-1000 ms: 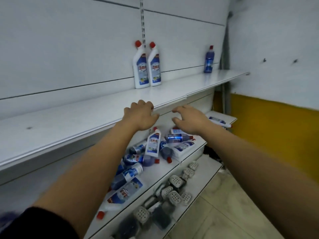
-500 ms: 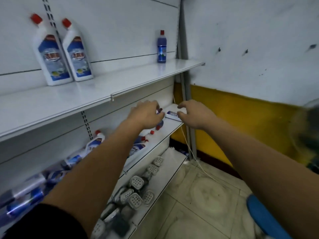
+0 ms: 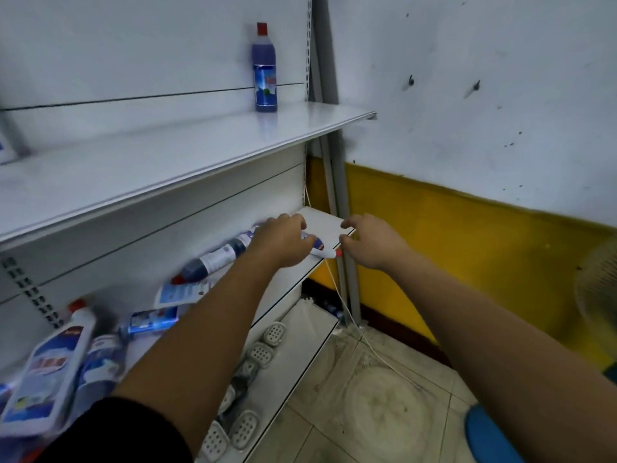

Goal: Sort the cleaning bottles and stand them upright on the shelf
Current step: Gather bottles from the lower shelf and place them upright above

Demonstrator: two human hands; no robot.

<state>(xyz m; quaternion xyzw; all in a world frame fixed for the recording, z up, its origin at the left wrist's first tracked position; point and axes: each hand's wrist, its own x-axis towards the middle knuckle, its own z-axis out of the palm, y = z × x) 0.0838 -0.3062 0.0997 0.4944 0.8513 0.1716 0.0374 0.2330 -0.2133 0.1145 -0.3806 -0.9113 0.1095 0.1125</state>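
1. Upper shelf carries one blue bottle, standing upright.
2. Left hand grasps a white bottle lying on the middle shelf.
3. Right hand, loosely curled and empty, is beside its red cap.

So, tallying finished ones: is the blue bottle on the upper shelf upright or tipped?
Upright: the blue bottle stands on its base on the upper shelf, red cap pointing up.

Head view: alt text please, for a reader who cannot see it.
A person's left hand covers a white red-capped bottle lying at the right end of the middle shelf, the empty right hand beside its cap. Further along it more bottles lie jumbled; one blue bottle stands upright on the upper shelf.
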